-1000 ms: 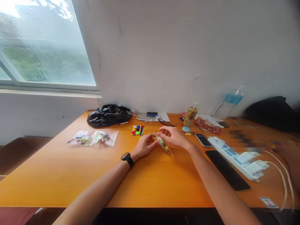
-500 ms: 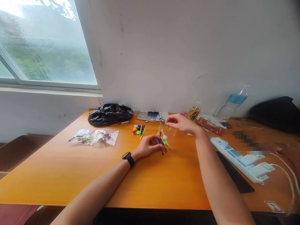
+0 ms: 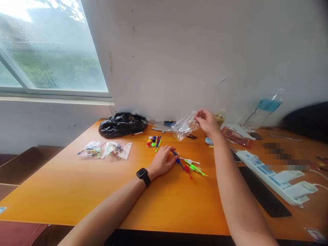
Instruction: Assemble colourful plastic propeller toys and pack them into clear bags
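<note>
My left hand [image 3: 163,161], with a black watch [image 3: 142,175] on its wrist, rests low over the table. Its thumb and fingertips close around the upper end of a blue plastic arrow-shaped piece [image 3: 180,163]. Beside that lie a white arrow piece [image 3: 190,161], a red one [image 3: 188,169] and a green one [image 3: 196,167], partly overlapping. Higher up on the right, my right hand [image 3: 206,122] pinches the edge of a clear plastic bag [image 3: 185,127]. The bag hangs to the left of the fingers and looks empty.
Small coloured discs and sticks [image 3: 154,141] sit behind my left hand. Filled clear bags [image 3: 105,150] lie to the left, near a black plastic bag [image 3: 123,124]. On the right are a white power strip [image 3: 271,176], a dark flat panel [image 3: 263,191] and a water bottle [image 3: 263,109].
My right hand has lifted the clear bag up and away from the pieces. The coloured arrow pieces, bunched together before, now lie spread on the table right of my left hand.
</note>
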`<state>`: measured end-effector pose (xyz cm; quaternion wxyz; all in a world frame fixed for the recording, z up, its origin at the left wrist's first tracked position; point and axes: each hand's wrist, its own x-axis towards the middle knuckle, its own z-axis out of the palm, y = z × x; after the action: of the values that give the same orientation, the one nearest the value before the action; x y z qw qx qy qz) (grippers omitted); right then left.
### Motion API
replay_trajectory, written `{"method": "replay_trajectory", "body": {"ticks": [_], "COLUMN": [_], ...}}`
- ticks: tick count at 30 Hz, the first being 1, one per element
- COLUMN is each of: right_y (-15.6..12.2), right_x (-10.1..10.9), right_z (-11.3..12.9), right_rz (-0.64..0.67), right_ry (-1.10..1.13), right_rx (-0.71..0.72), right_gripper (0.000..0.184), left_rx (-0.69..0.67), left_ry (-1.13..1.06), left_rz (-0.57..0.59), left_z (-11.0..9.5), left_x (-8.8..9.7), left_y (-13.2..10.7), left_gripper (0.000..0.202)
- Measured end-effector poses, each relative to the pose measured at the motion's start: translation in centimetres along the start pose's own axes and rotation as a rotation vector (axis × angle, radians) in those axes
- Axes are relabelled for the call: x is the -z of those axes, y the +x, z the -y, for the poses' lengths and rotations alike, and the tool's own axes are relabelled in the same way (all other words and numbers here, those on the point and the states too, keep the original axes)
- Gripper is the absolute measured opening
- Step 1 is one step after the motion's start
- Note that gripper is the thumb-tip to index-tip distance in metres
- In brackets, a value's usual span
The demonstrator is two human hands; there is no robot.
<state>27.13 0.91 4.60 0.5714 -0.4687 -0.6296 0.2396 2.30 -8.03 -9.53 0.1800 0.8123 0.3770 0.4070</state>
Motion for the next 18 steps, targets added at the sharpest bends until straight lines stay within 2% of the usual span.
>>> {"method": "replay_trajectory", "body": {"ticks": [2,5,8,10,14,18], "right_y": [0.4,0.6,1.1,1.9,3.8,4.7], "right_x": [-1.0,-3.2,-5.8,-7.7,-11.0,-12.2], "right_z": [-0.8,-1.7,-2.5,-3.1,-4.5,-6.1], "right_rz": [-0.051,0.005,0.079,0.117,0.225,0.339], "right_ry": [0.096,0.29,0.354,0.362,0.309,0.134], "right_rx": [-0.122,-0.304,-0.352,-0.362,-0.389,-0.43], "right_gripper": [0.008,0.012,0.015,0.019,0.03,0.044], "left_rx": [-0.031,0.018,0.072,0.073,0.09,0.059], "left_ry": [0.149,0.33,0.423,0.455,0.495,0.512], "left_rz": [-0.028,-0.021,0.051,0.114,0.183,0.194], "left_z": [0.0,1.0,2.9,4.3,6.5,7.3], "left_x": [0.8,2.8,4.8,5.5,4.9,3.8], "left_y": [0.4,1.6,3.2,4.2,5.0,4.4], "left_gripper": [0.026,0.034,0.04,0.045,0.052,0.04]}}
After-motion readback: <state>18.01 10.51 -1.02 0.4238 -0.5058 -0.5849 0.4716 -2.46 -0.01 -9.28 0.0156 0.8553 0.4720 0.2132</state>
